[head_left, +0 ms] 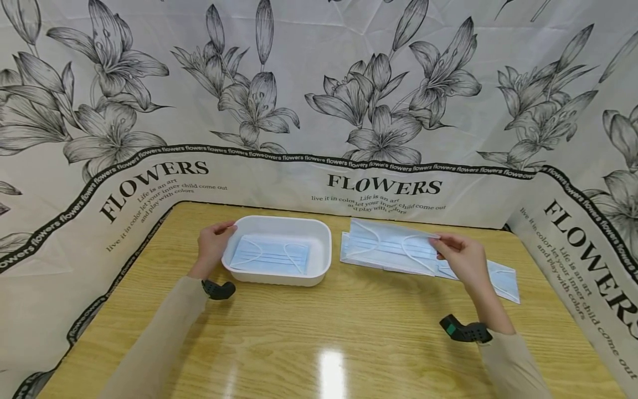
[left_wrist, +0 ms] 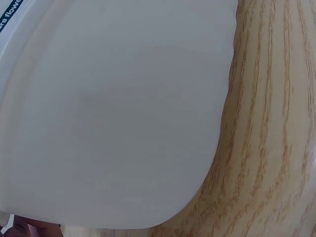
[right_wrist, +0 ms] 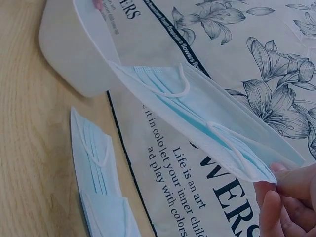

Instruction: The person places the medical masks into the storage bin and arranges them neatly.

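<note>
A white plastic tub [head_left: 279, 280] stands on the table with a blue pleated face mask [head_left: 271, 256] lying inside. My left hand [head_left: 214, 246] holds the tub by its left rim; in the left wrist view the tub's side wall [left_wrist: 128, 113] fills most of the picture and hides nearly all of that hand. To the right, my right hand [head_left: 461, 257] pinches a second face mask [head_left: 394, 244] by its right end. This mask is raised above the table, ear loops showing, as the right wrist view [right_wrist: 197, 116] confirms.
Beneath and beside the raised mask, more face masks [head_left: 504, 281] lie overlapping on the wooden table [head_left: 279, 338]. A fabric backdrop [head_left: 279, 183] with printed flowers and lettering stands along the table's back and sides.
</note>
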Demonstrator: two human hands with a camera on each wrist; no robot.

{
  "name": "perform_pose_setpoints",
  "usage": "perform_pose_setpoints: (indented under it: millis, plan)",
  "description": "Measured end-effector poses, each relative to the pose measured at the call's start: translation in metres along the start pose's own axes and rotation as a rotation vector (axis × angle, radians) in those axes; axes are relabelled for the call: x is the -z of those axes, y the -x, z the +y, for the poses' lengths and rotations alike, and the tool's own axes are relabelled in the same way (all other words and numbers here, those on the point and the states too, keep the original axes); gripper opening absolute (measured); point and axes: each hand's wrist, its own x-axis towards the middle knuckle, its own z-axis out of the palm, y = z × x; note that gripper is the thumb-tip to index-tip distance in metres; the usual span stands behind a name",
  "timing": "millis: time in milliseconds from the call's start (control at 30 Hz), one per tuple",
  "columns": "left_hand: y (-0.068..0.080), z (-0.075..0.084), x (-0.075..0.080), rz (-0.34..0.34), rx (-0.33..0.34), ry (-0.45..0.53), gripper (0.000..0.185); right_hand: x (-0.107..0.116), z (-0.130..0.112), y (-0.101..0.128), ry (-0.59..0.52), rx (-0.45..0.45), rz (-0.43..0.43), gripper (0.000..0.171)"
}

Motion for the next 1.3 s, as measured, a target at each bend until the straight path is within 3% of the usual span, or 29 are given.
perform_pose_setpoints:
  millis: [400, 1300]
  plan:
    - [-0.002, -0.002, 0.0, 0.005, 0.015, -0.005, 0.038, -0.014, -0.02, -0.004, -0.05, 0.011, -0.003, 0.036]
    - [-0.005, -0.003, -0.002, 0.006, 0.036, 0.018, 0.036, -0.063, -0.037, -0.01, -0.228, 0.021, -0.052, 0.031]
